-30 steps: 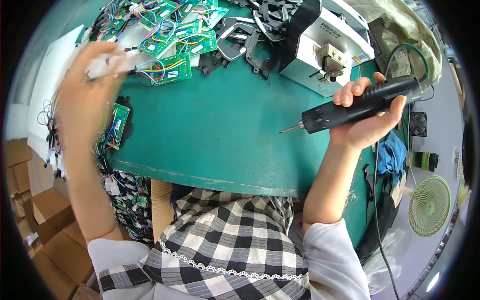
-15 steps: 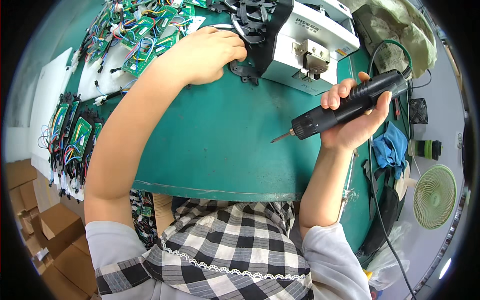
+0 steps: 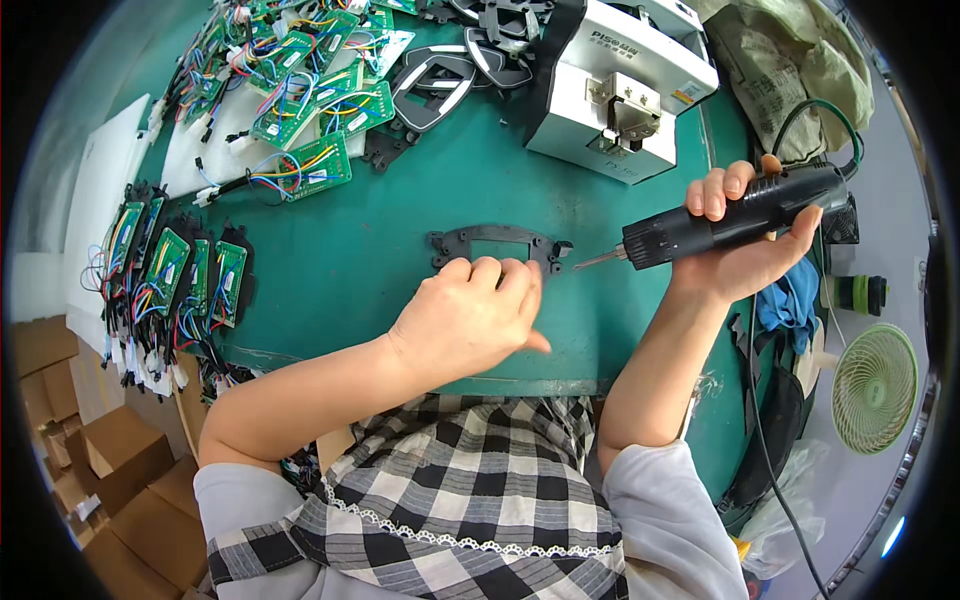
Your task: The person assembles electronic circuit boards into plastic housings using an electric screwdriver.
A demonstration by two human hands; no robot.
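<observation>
A black plastic frame lies on the green table in front of me. My left hand is closed over its near side, fingers curled, and hides much of that part. In my right hand is a black electric screwdriver, its thin bit pointing left. The bit's tip hovers close to the frame's right end; whether they touch I cannot tell.
Green circuit boards with coloured wires are heaped at the back left, several more at the left edge. Black frames lie at the back beside a white-and-black machine. A blue cloth and green fan are at right.
My left hand has come from the pile of frames at the back to the near middle, bringing a black frame. My right hand and the screwdriver have shifted slightly right.
</observation>
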